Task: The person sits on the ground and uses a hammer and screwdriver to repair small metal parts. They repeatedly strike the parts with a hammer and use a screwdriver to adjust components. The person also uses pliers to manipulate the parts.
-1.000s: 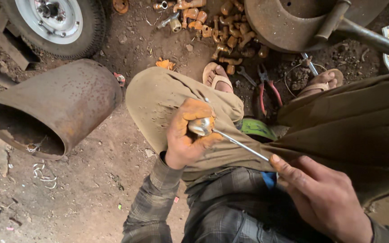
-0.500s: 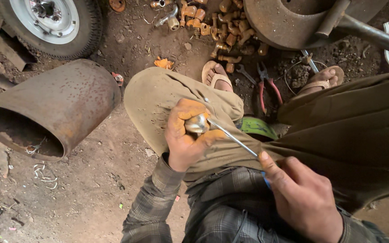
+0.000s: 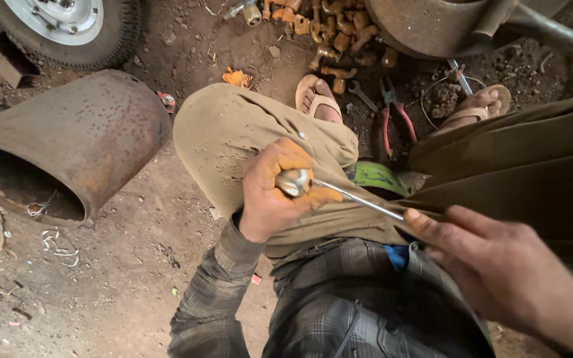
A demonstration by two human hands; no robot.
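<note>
My left hand (image 3: 274,193), stained orange with rust, is closed around a shiny rounded metal part (image 3: 294,181) and rests on my left knee (image 3: 227,142). A thin metal rod (image 3: 361,197) runs from that part down to the right. My right hand (image 3: 509,274) pinches the rod's far end with the fingertips, over my lap. I sit with khaki trousers and a plaid shirt, both feet in sandals (image 3: 316,99) on the dirt.
A rusty steel drum (image 3: 67,149) lies on its side at left, a wheel (image 3: 67,26) behind it. Red-handled pliers (image 3: 392,116), a spanner (image 3: 364,98) and several rusty fittings (image 3: 319,30) lie ahead by a large rusty vessel (image 3: 432,26). A green object (image 3: 376,178) sits between my legs.
The view has shifted slightly downward. My right hand has slid up along the rod toward my left hand, which has stayed on the knee holding the round part.
</note>
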